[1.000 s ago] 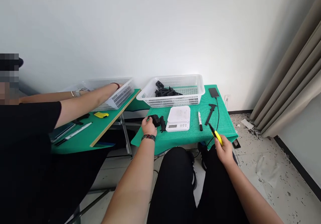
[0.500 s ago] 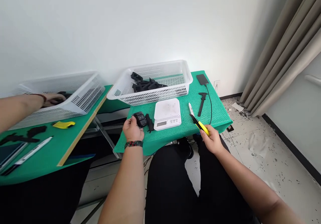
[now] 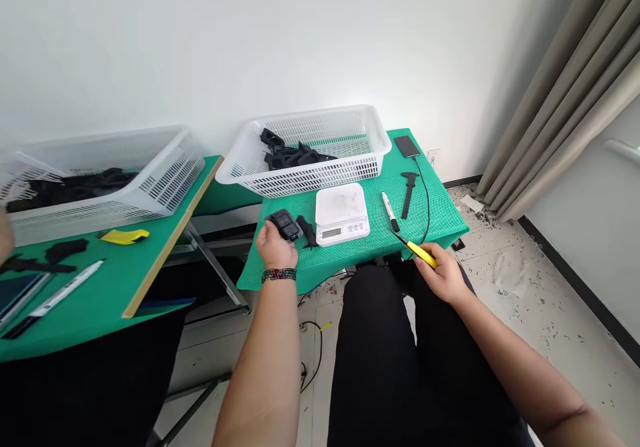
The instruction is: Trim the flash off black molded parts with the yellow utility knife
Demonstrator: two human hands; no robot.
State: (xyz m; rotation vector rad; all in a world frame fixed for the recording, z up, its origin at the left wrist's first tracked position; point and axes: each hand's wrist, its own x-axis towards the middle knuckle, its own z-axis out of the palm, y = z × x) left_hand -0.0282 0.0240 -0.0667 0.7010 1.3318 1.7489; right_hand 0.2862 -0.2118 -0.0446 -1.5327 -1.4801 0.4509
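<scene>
The left hand clamps a black part, with 1 loose black piece just right of that grip and a white scale farther right. The right hand closes around a yellow cutter, its blade ahead-left, near a marker.

Smooth plastic scale, coarse woven cloth, plastic knife handle.
</scene>
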